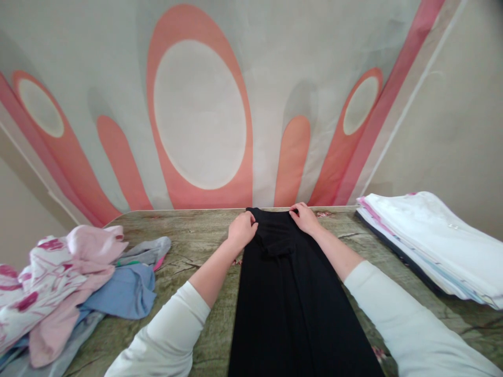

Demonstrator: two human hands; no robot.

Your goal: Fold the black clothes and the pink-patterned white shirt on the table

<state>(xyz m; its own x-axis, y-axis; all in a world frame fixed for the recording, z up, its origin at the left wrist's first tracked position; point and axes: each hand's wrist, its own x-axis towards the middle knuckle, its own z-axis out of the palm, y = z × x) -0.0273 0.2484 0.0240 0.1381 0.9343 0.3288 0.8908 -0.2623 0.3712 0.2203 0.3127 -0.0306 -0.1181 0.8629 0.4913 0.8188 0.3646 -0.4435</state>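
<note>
Evidently a two-corner hold. Left hand (242, 230) curled in close, fingers pinching the near-left end of a black garment's (271, 309) narrow top edge; right hand (305, 217) pinches the opposite corner, thumb and fingertips drawn together on the cloth. To do this well, I judge: even pull outward from both corners, edge kept straight and level, then the bunched fabric just below it smoothed before the layers are pressed down. Too hard a tug on one side would likely skew the long panels.

Garment: plain, matte black, long, widening toward the wearer. Lies on the wood-patterned table (200, 230), top near the far edge, lower part running out of frame. Rumpled folds under the top edge, lengthwise creases down the middle. Black on black hides the seams; possibly trousers, can't be sure. Loose clothes (129, 293) left, folded stack (428, 225) right.
</note>
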